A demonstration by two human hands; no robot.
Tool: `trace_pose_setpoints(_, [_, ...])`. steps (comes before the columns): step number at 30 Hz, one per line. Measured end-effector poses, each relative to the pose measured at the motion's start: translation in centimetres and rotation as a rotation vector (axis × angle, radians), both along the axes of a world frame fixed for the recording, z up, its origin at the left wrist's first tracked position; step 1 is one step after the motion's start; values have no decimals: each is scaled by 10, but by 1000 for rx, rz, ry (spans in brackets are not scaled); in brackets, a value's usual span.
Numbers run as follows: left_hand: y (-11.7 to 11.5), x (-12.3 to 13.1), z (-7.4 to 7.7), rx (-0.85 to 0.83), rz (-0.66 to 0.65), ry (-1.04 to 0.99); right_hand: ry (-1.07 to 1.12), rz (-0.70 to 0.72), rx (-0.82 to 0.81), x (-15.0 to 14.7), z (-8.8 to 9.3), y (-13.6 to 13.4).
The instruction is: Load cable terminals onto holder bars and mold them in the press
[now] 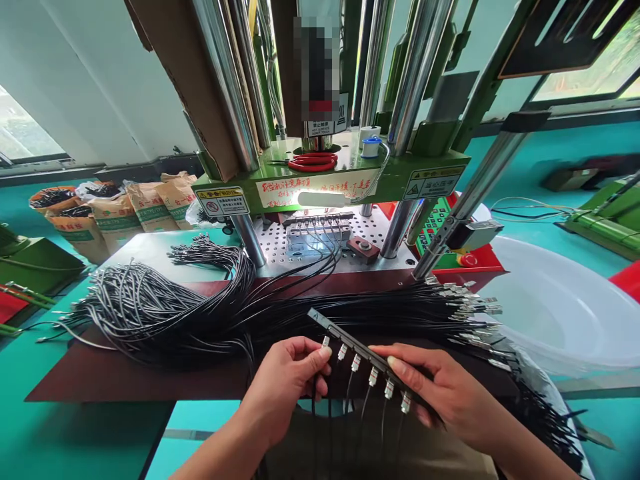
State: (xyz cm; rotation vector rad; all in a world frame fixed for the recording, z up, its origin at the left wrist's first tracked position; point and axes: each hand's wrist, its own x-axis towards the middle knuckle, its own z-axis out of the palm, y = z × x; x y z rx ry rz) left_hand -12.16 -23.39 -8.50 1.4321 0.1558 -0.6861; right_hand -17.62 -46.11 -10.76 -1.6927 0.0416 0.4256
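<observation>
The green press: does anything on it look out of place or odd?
Perhaps the red-handled tool: it lies loose on the green crosspiece, near a "hot surface" label, an odd resting spot. A blue-rimmed spool sits there too. I see nothing spilled or broken.

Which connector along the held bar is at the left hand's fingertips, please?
The leftmost connector, nearest the far tip of the bar; the left hand pinches no other.

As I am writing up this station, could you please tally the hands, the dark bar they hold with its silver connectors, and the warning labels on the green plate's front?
Hands (left hand, right hand): 2
Dark bar: 1
Silver connectors along it: 6
Warning labels on the green plate: 2
Total: 11
</observation>
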Motion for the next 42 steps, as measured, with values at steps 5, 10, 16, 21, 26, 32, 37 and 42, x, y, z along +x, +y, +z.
trace_pose_setpoints(5, [-1,2,1,37,-34,-14,4,24,-10,0,1,0])
trace_pose_setpoints(10, [0,2,0,35,-41,-12,-1,41,-24,1,0,1])
trace_pose_setpoints(16, [0,4,1,31,-34,24,-33,84,-61,2,2,1])
trace_pose_setpoints(21, [-3,6,-2,37,-44,37,-42,118,-85,3,5,1])
trace_pose_setpoints(26, [8,1,21,365,-170,-289,77,139,10,10,12,-4])
trace_pose_setpoints(32, [25,46,97,624,-128,-871,-111,303,-188,32,26,-14])
trace_pose_setpoints(37, [-15,144,96,458,-232,-310,-315,448,-371,47,34,-4])
trace_pose_setpoints(42, [-60,202,49,231,-243,-17,-413,428,-588,46,33,12])
